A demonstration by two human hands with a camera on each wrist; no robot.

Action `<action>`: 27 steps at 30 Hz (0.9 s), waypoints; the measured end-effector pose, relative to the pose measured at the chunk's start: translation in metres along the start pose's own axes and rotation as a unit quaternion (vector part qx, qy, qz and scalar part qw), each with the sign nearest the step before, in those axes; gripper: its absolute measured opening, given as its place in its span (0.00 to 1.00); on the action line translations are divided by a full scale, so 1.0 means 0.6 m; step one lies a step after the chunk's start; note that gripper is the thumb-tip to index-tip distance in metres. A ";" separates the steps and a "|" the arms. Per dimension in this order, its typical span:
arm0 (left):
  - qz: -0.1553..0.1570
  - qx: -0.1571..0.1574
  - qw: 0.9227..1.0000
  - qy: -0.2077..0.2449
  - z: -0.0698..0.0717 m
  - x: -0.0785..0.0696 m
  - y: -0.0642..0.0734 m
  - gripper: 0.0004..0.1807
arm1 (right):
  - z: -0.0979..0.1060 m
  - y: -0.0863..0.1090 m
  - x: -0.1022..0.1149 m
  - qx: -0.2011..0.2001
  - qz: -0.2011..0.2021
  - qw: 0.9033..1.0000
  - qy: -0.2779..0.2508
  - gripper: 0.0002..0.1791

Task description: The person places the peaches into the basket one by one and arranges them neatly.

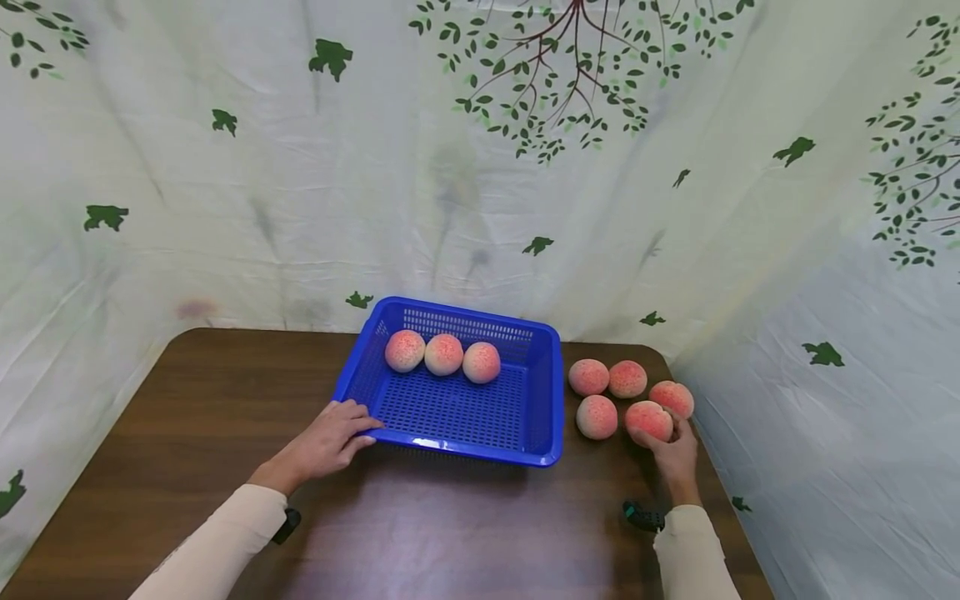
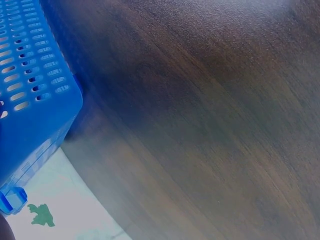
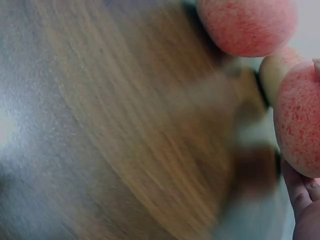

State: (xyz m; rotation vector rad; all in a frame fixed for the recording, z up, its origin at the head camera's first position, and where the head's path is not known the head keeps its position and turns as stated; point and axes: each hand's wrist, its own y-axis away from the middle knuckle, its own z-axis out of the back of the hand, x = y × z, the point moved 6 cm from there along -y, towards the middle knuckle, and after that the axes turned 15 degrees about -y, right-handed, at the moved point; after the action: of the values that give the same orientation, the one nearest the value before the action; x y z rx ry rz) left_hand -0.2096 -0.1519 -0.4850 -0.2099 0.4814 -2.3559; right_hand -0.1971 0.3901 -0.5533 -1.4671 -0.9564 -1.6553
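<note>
A blue plastic basket (image 1: 468, 448) with slotted walls stands on the table, three peaches (image 1: 443, 355) in a row along its back. My left hand (image 1: 330, 437) grips its front left corner, fingers over the rim and thumb at the outside; the left wrist view catches the basket's slotted side (image 2: 35, 117). To the right of the basket, my right hand (image 1: 677, 458) holds a pink peach (image 1: 648, 420) between thumb and fingers. The right wrist view has that peach (image 3: 302, 122) close up, the fingers (image 3: 296, 195) beneath it.
Several more peaches (image 1: 597, 417) are grouped between the basket and the table's right edge, one (image 1: 672, 400) just behind the held peach. The brown wooden table (image 1: 465, 525) meets a leaf-printed white curtain (image 1: 360, 208) at the back and right.
</note>
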 end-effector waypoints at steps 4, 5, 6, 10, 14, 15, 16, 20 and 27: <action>0.001 0.002 1.000 -0.001 0.000 -0.001 0.001 0.09 | 0.004 0.003 0.016 -0.002 0.000 1.000 0.007 0.43; 0.001 0.002 1.000 0.000 0.000 -0.001 0.000 0.09 | 0.004 0.002 0.021 -0.001 0.002 1.000 0.004 0.43; 0.002 0.002 1.000 0.001 0.001 -0.001 0.000 0.09 | 0.004 0.002 0.025 0.000 0.004 1.000 0.002 0.43; 0.004 0.007 1.000 0.004 0.002 0.000 -0.001 0.08 | -0.001 -0.002 0.040 -0.005 0.006 1.000 -0.005 0.44; 0.007 0.015 1.000 0.004 0.001 0.000 0.000 0.08 | -0.009 -0.004 0.056 -0.018 0.005 1.000 -0.007 0.43; 0.008 0.017 1.000 0.005 0.001 0.000 0.000 0.08 | -0.011 -0.005 0.062 -0.020 0.006 1.000 -0.013 0.43; 0.009 0.018 1.000 0.006 0.001 0.001 0.000 0.08 | -0.015 -0.005 0.067 -0.022 0.007 1.000 -0.015 0.43; 0.012 0.023 1.000 0.007 0.002 0.001 -0.001 0.08 | -0.030 -0.003 0.089 -0.022 0.014 0.999 -0.024 0.43; 0.011 0.027 1.000 0.011 0.002 0.000 -0.001 0.08 | -0.063 0.000 0.125 -0.004 0.032 0.999 -0.036 0.41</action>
State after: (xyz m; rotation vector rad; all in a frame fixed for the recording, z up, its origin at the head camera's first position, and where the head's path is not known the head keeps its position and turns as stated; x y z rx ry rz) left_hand -0.2097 -0.1519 -0.4836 -0.1518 0.4284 -2.3481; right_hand -0.2223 0.3538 -0.4819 -1.5554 -0.9328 -1.5704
